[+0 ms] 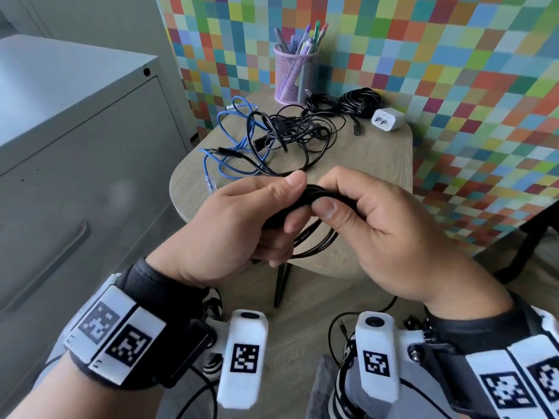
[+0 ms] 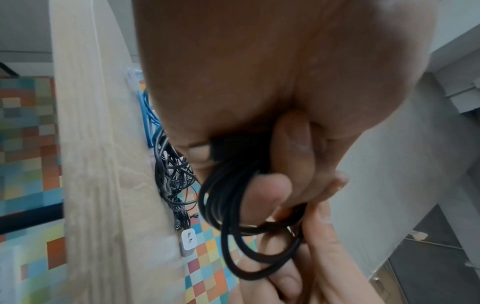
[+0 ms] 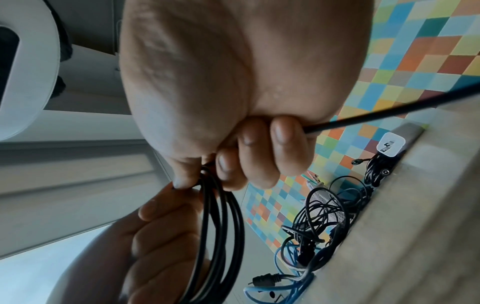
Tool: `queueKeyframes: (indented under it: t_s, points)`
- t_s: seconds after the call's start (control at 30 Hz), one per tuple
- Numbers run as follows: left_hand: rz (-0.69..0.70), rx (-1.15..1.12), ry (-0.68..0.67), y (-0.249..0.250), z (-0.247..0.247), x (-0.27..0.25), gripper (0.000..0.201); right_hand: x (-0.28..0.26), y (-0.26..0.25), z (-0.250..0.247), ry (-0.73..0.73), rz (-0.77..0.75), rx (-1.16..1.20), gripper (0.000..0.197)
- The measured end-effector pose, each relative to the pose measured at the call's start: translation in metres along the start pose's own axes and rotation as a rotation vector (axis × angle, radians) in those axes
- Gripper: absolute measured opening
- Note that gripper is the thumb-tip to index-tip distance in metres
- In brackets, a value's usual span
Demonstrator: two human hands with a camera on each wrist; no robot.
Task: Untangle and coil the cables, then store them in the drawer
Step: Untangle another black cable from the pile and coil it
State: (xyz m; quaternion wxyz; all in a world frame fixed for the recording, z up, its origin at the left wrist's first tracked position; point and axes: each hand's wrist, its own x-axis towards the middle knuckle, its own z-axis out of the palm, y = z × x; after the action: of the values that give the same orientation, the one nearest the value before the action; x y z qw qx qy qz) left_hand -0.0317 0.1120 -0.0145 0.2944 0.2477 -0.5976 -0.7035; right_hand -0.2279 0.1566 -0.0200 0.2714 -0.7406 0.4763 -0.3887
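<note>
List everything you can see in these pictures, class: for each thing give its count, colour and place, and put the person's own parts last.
black cable coil: one, black, held in front of the table's near edge
blue cable: one, blue, left side of the table
tangled cables: count unclear, black, middle of the table
bundled cables: apparently two bundles, black, far side of the table
charger plug: one, white, far right of the table
pen cup: one, lilac mesh, holding pens, far edge of the table
table: one, light wood, by the chequered wall
drawer cabinet: one, grey, left of the table
left hand: grip on the coil
right hand: grip on the coil
</note>
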Motion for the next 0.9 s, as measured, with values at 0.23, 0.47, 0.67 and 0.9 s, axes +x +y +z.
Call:
queueKeyframes:
  t_s: [0.23,0.47,0.67,0.9]
  points:
    - [0.199,-0.340,-0.051,0.007,-0.001,-0.001,0.022,0.002,0.011,-0.014,0.152,0.014,0.134,0.031]
    - [0.453,-0.499,0.226,0.001,0.011,0.012,0.027,0.001,-0.003,0.024,-0.085,0.242,-0.302,0.021]
    - [0.472,0.341,0.459,-0.017,0.006,0.013,0.023,0.001,-0.017,0.024,-0.125,0.189,-0.392,0.021]
    - [0.241,0.973,0.256,-0.015,0.008,0.007,0.034,-0.008,-0.024,-0.015,0.088,0.094,-0.177,0.009]
